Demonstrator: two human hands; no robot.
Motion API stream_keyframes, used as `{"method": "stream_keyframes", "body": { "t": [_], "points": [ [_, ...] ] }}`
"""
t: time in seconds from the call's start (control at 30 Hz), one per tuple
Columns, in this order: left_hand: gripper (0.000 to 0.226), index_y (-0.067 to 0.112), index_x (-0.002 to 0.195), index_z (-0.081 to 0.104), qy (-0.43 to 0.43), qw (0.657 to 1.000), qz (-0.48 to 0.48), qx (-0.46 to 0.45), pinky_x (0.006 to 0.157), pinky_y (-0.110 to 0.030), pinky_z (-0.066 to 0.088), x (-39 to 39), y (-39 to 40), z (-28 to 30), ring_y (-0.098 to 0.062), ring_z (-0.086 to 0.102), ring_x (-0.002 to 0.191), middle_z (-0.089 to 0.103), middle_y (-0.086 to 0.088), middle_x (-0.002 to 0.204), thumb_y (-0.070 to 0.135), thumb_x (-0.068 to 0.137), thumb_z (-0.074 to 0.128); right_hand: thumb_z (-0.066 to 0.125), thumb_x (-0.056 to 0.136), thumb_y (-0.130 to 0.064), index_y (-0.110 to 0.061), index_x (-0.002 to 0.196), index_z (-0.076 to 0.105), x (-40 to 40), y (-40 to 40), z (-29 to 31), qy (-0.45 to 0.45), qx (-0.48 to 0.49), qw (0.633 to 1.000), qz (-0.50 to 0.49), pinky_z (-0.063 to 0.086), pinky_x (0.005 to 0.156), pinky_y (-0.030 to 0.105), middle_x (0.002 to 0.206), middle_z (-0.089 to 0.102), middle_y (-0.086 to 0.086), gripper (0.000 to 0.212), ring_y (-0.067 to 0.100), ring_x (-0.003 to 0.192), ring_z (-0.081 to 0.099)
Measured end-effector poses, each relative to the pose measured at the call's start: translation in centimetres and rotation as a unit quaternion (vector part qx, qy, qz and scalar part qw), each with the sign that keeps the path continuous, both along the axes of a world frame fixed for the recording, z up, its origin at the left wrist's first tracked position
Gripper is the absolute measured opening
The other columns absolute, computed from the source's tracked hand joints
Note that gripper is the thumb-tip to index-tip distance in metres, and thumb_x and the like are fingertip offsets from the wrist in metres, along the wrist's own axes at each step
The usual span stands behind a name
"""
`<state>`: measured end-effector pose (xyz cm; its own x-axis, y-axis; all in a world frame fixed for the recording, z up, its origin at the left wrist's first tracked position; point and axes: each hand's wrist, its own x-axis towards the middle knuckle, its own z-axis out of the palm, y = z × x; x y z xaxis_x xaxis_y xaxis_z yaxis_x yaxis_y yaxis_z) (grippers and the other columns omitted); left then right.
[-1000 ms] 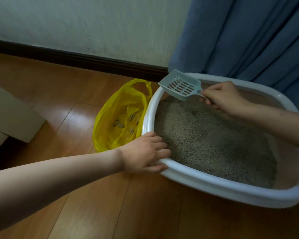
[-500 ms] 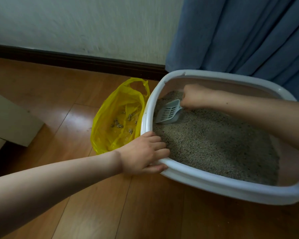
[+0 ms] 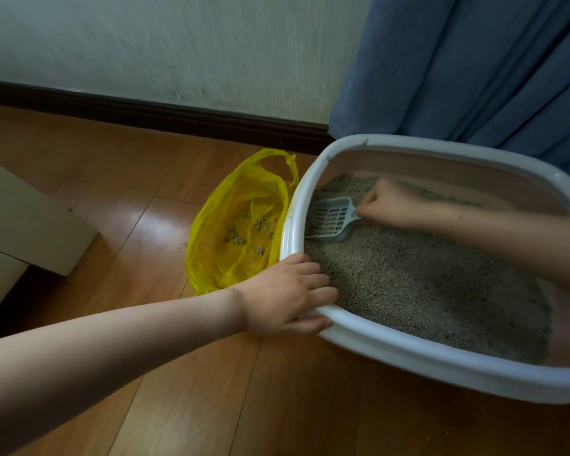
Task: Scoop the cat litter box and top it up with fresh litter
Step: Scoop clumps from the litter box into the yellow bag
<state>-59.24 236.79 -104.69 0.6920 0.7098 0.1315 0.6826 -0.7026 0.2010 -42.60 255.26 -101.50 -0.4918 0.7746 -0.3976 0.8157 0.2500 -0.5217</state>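
**Scoop in the litter, rim held steady**

Gripping the handle of a pale blue slotted scoop (image 3: 333, 221), the right hand (image 3: 387, 203) sits low inside the litter box (image 3: 408, 355), its fingers curled closed around the handle so that only a short piece of it shows. The scoop's slotted blade lies tilted on the grey litter (image 3: 418, 284), its leading edge down in the grains close to the box's left wall, with the open face turned upward. No clump can be made out in the scoop.

The left hand (image 3: 285, 296) holds the near-left rim of the box: the fingers are hooked over the white rim and reach onto the inner side just above the litter, while the thumb presses the outer wall below. The forearm stretches in from the lower left.

The box is a wide white tray with a rolled rim, standing on the wooden floor (image 3: 139, 205). Litter covers most of its bottom, leaving bare pinkish plastic along the far and right walls.

Just beside the box on its left, touching the rim, a yellow plastic bag (image 3: 211, 258) lies open on the floor with several small litter-coated clumps (image 3: 241, 240) inside. Behind the box hangs a blue curtain (image 3: 468, 67), and a dark baseboard (image 3: 145, 110) runs along the pale wall. A light cabinet corner (image 3: 23, 222) shows at the left edge.
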Motion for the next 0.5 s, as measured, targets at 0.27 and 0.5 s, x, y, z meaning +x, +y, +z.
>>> {"method": "stream_keyframes", "body": {
  "t": [0.27,0.5],
  "points": [
    [0.028,0.018,0.095,0.054,0.014,1.0,0.002,-0.001,0.086,-0.035,0.036,0.0,0.0,0.1,-0.021,0.048,0.083,0.056,-0.001,0.088,0.044,0.098,0.046,0.066,0.088,-0.021,-0.008,0.076,0.075,4.7,-2.1,-1.6,0.067,-0.033,0.994,-0.081,0.037,0.043,0.02,0.054,0.059,0.002,0.019,0.01,0.045,0.045],
    [0.027,0.018,0.096,0.055,0.022,1.0,0.003,0.008,0.086,-0.034,0.034,0.0,-0.1,0.2,-0.021,0.048,0.083,0.056,-0.001,0.088,0.044,0.098,0.047,0.066,0.088,-0.021,-0.011,0.075,0.076,6.7,-2.6,-0.1,0.066,-0.013,0.996,-0.066,0.033,0.044,0.023,0.045,0.054,-0.005,0.019,0.009,0.042,0.041]
  ]
}}
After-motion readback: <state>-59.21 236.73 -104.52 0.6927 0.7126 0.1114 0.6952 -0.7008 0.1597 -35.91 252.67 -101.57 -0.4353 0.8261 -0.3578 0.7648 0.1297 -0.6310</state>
